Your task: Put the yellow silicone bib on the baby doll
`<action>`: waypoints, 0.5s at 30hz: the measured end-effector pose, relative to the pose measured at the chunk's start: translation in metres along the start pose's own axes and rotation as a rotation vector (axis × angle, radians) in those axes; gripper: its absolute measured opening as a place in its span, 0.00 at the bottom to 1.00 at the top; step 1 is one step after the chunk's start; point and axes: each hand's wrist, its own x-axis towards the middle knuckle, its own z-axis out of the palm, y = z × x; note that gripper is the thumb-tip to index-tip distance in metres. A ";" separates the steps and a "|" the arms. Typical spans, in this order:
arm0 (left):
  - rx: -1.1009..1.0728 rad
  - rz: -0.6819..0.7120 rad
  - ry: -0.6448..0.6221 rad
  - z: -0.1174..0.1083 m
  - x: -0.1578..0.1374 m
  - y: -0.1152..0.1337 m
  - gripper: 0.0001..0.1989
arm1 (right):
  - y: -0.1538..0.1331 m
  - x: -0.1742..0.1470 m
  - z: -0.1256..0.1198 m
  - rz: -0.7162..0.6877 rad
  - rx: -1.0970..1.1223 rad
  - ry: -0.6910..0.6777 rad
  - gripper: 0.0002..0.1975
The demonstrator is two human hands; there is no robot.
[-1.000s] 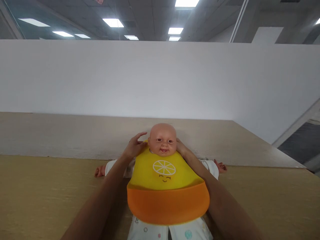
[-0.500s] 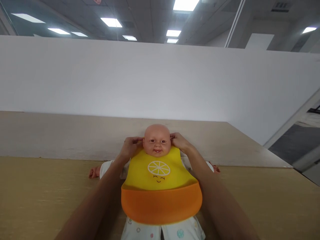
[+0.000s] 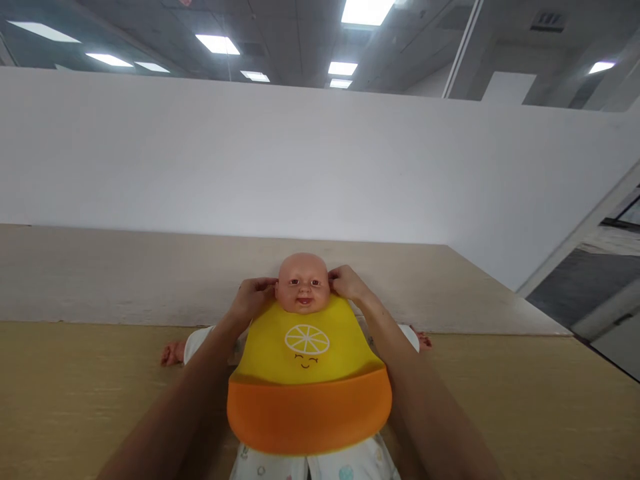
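A baby doll (image 3: 303, 273) lies on its back, face up, arms stretched out to the sides. Over its chest lies a yellow bib (image 3: 270, 340) with a lemon slice and smiling face printed on it, ending in an orange catch pocket (image 3: 310, 417). At the left side of the doll's neck, my left hand (image 3: 251, 297) is closed on the bib's neck strap, fingertips partly tucked behind the head. My right hand (image 3: 349, 283) pinches the strap at the other side, by the ear. The strap ends behind the neck are hidden.
The doll rests on a wood-toned table (image 3: 500, 393), with a paler board (image 3: 125, 273) along the back. Behind it stands a white partition (image 3: 320, 160) topped with glass. White patterned trousers (image 3: 325, 463) show below the bib.
The view has shifted slightly, so the doll and bib appear a little further left. Both hands stay at the sides of the doll's neck.
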 end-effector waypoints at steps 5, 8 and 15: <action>0.022 -0.008 0.030 0.000 0.001 0.001 0.19 | 0.009 0.006 0.006 0.039 -0.027 0.059 0.10; 0.035 -0.042 0.059 -0.001 0.004 -0.001 0.18 | 0.015 0.008 0.013 0.058 -0.017 0.079 0.10; 0.192 -0.030 0.060 -0.008 0.019 -0.017 0.14 | 0.026 0.010 0.025 0.094 0.034 0.072 0.09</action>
